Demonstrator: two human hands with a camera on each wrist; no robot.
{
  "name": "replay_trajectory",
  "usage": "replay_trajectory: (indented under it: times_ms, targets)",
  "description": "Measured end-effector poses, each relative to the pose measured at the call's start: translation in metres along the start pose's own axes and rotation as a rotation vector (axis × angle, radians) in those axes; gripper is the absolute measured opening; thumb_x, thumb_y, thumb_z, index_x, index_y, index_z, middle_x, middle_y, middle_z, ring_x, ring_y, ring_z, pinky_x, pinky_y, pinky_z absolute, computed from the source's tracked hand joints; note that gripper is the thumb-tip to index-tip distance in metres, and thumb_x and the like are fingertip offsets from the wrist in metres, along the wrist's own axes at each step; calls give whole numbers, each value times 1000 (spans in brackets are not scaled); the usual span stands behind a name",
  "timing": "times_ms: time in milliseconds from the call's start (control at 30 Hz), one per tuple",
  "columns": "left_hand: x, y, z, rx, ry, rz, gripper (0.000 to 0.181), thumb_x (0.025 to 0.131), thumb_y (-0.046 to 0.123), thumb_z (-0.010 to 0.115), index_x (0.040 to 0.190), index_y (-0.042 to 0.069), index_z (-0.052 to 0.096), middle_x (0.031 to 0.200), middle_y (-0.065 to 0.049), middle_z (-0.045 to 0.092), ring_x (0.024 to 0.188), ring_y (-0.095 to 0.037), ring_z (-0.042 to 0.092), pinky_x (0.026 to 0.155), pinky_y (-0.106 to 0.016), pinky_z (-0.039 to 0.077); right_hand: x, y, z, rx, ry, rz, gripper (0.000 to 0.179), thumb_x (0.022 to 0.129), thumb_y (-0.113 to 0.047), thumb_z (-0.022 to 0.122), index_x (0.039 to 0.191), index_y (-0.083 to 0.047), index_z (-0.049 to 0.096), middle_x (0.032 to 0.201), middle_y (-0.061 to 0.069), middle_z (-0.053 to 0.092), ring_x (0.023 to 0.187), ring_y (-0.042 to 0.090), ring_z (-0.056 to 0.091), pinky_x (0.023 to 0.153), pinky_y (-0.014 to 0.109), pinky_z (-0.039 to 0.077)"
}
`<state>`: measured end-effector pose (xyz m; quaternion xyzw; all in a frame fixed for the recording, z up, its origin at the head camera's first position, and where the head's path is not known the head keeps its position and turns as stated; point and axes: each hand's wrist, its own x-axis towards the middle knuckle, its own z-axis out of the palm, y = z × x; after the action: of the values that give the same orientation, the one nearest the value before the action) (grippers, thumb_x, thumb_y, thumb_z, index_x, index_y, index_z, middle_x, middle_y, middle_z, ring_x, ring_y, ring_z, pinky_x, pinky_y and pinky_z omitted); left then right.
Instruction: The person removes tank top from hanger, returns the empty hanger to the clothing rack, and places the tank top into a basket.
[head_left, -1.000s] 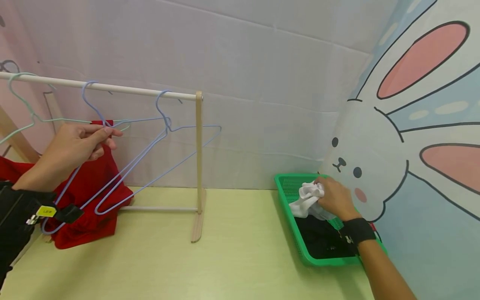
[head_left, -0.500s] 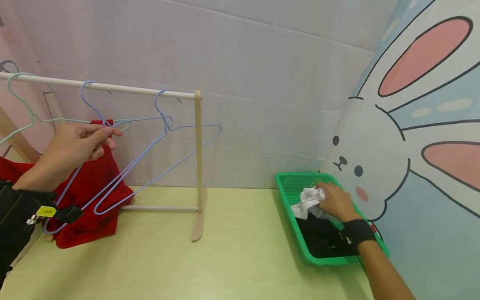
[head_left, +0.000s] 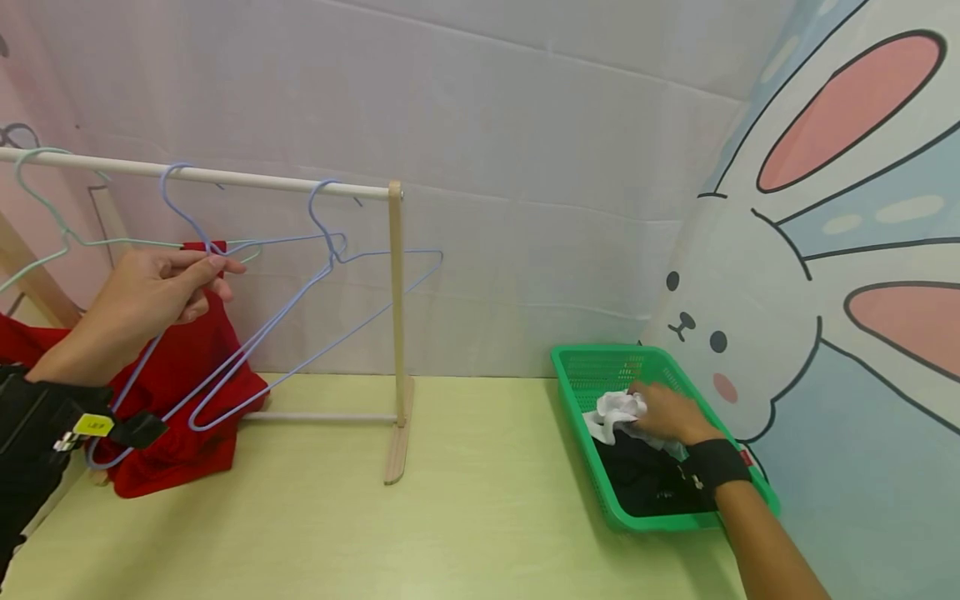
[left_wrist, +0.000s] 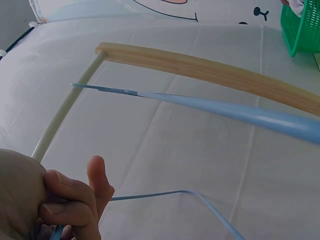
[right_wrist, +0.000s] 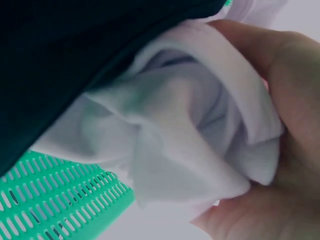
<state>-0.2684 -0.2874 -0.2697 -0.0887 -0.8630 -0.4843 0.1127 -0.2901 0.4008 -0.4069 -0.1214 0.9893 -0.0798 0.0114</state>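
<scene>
Left hand (head_left: 153,287) on blue hanger (head_left: 197,226), right hand (head_left: 667,412) in green basket (head_left: 607,365).
Left hand pinches the hanger at its neck, hook over the rack rod (head_left: 262,179). Right hand grips white cloth (head_left: 613,410) inside the basket, just beyond black cloth (head_left: 648,479). Red garment (head_left: 187,354) shows behind the left hand and hanger; pale wall (head_left: 510,150) stands farthest back.

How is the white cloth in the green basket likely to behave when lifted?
Likely floppy: the white cloth bunches into soft folds in the right hand, so it should droop when raised. Probably light, since it looks like thin fabric. It may drag the black cloth, as the two appear to touch.
</scene>
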Motion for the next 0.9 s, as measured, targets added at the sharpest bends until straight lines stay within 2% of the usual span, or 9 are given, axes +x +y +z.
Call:
replay_trajectory:
  times_ms: [233,433,600,700,833,900]
  targets:
    - [-1,-1,0,21,5,0,41,111,44,57,127,9,72,85,2,72,66,-16,51,56,-25,46,2,1,4,2,-84,12,60,89,-26,82,136,4,60,112,22,65,92,32,61,73,54,54]
    - [-1,-1,-1,4,0,5,36,111,44,57,121,15,75,86,2,71,65,-16,50,55,-29,42,3,3,5,12,-154,10,62,92,-21,81,142,7,56,119,28,63,95,34,62,74,51,52]
    - [0,-1,-1,-11,-1,12,36,111,43,59,114,12,77,90,4,73,65,-16,48,55,-30,41,4,3,7,13,-225,-9,63,95,-18,77,145,10,51,120,30,59,95,35,62,77,51,55]
    - [0,-1,-1,-17,-8,8,35,111,43,59,118,13,76,89,3,72,65,-16,47,57,-29,42,4,3,10,11,-259,0,63,96,-18,76,146,10,49,122,32,57,95,37,62,78,53,55]
    - [-1,-2,-2,-17,-13,6,32,111,42,58,123,18,75,86,1,70,66,-16,47,58,-29,43,5,3,14,0,-294,11,64,98,-19,75,148,9,47,131,39,52,104,44,62,84,57,55]
    - [0,-2,-1,-25,-15,8,32,111,42,59,121,17,76,88,2,71,66,-17,46,57,-30,42,6,3,15,-3,-298,12,65,97,-19,75,149,10,46,135,41,50,110,47,61,89,60,54]
